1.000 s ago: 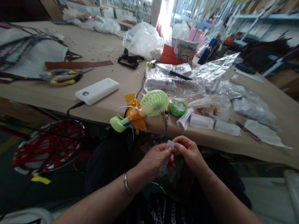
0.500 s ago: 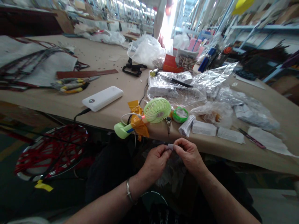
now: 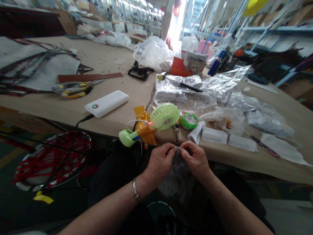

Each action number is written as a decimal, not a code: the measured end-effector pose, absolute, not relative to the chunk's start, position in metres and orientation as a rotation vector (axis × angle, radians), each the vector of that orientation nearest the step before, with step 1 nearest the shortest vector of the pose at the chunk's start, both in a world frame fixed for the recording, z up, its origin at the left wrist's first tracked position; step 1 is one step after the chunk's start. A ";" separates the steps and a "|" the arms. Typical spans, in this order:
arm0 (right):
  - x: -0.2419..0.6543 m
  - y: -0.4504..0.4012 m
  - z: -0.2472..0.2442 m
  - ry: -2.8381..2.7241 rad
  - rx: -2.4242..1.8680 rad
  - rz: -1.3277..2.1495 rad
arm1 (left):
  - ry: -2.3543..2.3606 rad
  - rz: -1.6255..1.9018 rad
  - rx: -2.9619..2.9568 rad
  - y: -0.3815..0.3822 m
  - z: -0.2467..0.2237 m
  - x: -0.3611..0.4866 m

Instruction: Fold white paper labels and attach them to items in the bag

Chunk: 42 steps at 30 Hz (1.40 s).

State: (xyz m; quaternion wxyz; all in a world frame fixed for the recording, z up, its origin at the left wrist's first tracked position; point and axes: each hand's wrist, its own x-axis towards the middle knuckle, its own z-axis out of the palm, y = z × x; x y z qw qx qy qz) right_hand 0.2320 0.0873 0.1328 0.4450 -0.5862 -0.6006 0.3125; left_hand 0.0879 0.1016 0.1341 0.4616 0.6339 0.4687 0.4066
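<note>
My left hand [image 3: 161, 163] and my right hand [image 3: 195, 160] meet just off the table's front edge, fingertips nearly touching. Both are closed in a pinch on a small white slip [image 3: 177, 148], most of which the fingers hide. Right above them, a tool with a pointed metal tip [image 3: 176, 132] juts over the table edge. Close by stand a green round tin [image 3: 189, 121] with pale contents and a folded stack of white labels [image 3: 196, 132]. Below the hands, crumpled pale translucent material [image 3: 177, 182] lies between the knees.
A green fan [image 3: 165, 117] is fixed with orange tape [image 3: 146, 132] at the table edge. Left of it lies a white power bank [image 3: 107, 103] with a cable. Label strips [image 3: 214, 135], tweezers [image 3: 265, 146], plastic-wrapped bundles [image 3: 171, 93] and a hammer [image 3: 181, 84] lie rightward.
Both hands have moved slightly up towards the table edge and the metal tip. The white slip, plainly visible between the fingertips before, is now mostly covered.
</note>
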 end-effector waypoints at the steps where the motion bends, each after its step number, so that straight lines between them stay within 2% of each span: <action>1: 0.232 0.087 0.133 -1.500 -1.451 0.767 | 1.159 1.000 1.569 0.102 0.134 0.088; 25: 0.230 0.096 0.131 -1.510 -1.446 0.696 | 1.156 1.053 1.526 0.111 0.129 0.091; 32: 0.238 0.071 0.132 -1.575 -1.427 0.746 | 1.129 1.006 1.471 0.096 0.135 0.085; 35: 0.255 0.058 0.137 -1.691 -1.449 0.524 | 1.176 0.945 1.458 0.091 0.128 0.082; 42: 0.297 0.072 0.133 -1.940 -1.557 -0.275 | 1.303 0.767 1.512 0.093 0.096 0.079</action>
